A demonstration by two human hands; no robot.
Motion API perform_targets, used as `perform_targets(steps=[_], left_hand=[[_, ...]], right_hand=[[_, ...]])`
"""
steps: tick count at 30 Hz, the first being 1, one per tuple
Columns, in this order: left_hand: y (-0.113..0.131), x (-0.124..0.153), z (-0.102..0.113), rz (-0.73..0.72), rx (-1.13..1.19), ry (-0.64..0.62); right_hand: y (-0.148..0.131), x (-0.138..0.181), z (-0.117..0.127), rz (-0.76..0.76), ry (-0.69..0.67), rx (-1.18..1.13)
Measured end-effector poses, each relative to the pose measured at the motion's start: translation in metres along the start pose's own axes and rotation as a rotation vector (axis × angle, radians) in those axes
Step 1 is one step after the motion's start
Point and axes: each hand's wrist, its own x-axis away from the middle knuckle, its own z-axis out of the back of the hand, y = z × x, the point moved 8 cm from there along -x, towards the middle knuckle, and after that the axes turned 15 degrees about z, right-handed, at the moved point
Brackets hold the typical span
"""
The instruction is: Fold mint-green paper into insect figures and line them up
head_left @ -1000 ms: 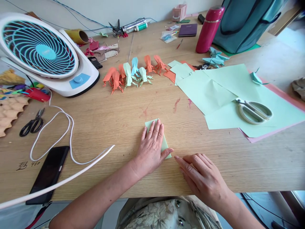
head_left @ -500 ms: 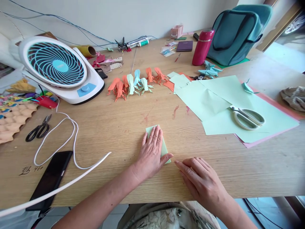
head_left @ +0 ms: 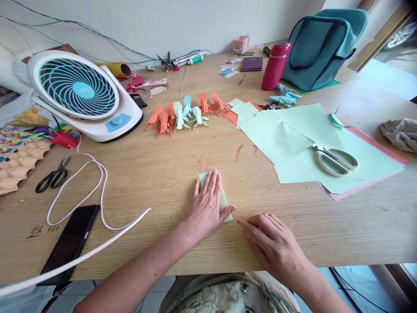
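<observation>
A narrow folded piece of pale green paper (head_left: 224, 202) lies on the wooden table. My left hand (head_left: 207, 202) rests flat on it, fingers stretched out and thumb spread near its lower end, covering most of it. Just to the right, my right hand (head_left: 272, 239) sits at the table with its fingers curled together. Nothing shows in it, and it is apart from the paper. Beyond my hands stands a cluster of folded paper figures in orange, green and blue (head_left: 178, 116).
Large pale green sheets (head_left: 293, 167) lie to the right with white-handled scissors (head_left: 337, 161) on top. At left are a fan (head_left: 81, 91), black scissors (head_left: 52, 176), a phone (head_left: 70, 243) and a white cable (head_left: 104, 187). A pink bottle (head_left: 275, 67) and teal bag (head_left: 319, 52) stand behind.
The view has shifted very slightly. Both hands and the folded paper stay in nearly the same place on the table.
</observation>
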Motion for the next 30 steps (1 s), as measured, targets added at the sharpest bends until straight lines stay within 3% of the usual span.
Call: perform_targets(steps=[9,30], left_hand=[[-0.005,-0.001,-0.002,0.024,0.078,0.003],[0.007,0.003,0.005,0.001,0.025,0.025]], right_hand=[[0.000,0.001,-0.001,-0.005,-0.028,0.018],[0.000,0.001,-0.001,-0.011,-0.029,-0.006]])
